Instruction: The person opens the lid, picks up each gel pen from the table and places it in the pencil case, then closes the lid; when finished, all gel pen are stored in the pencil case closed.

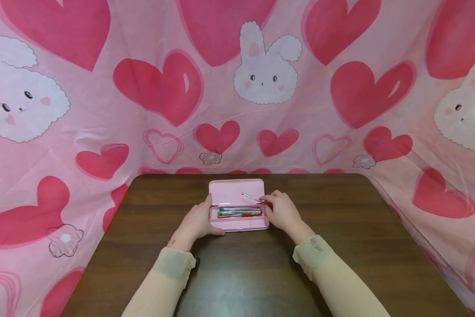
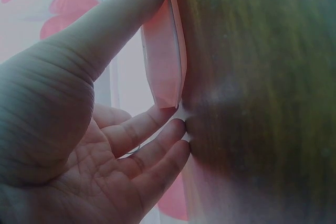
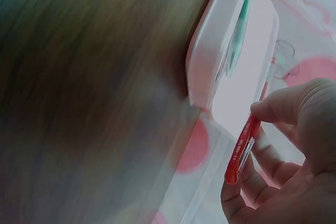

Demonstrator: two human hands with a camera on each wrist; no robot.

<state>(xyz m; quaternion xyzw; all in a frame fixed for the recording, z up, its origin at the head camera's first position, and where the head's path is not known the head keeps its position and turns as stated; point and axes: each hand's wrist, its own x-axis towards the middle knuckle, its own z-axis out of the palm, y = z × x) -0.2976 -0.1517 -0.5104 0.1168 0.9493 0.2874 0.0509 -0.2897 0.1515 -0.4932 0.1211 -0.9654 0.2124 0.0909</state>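
A pink pencil case lies on the table with its lid tipped back. Several pens, some with green, blue and red parts, fill its rear compartment. My left hand holds the case by its left end, the thumb along the front edge and the fingers at the side. In the right wrist view my right hand pinches a red gel pen between thumb and fingers. From the head view, that pen slants up and left over the lid, just above the case's right part.
A dark wooden table carries the case near its far edge. Pink cloth with hearts and rabbits hangs behind and along both sides. The front compartment of the case has a small divider toward the right.
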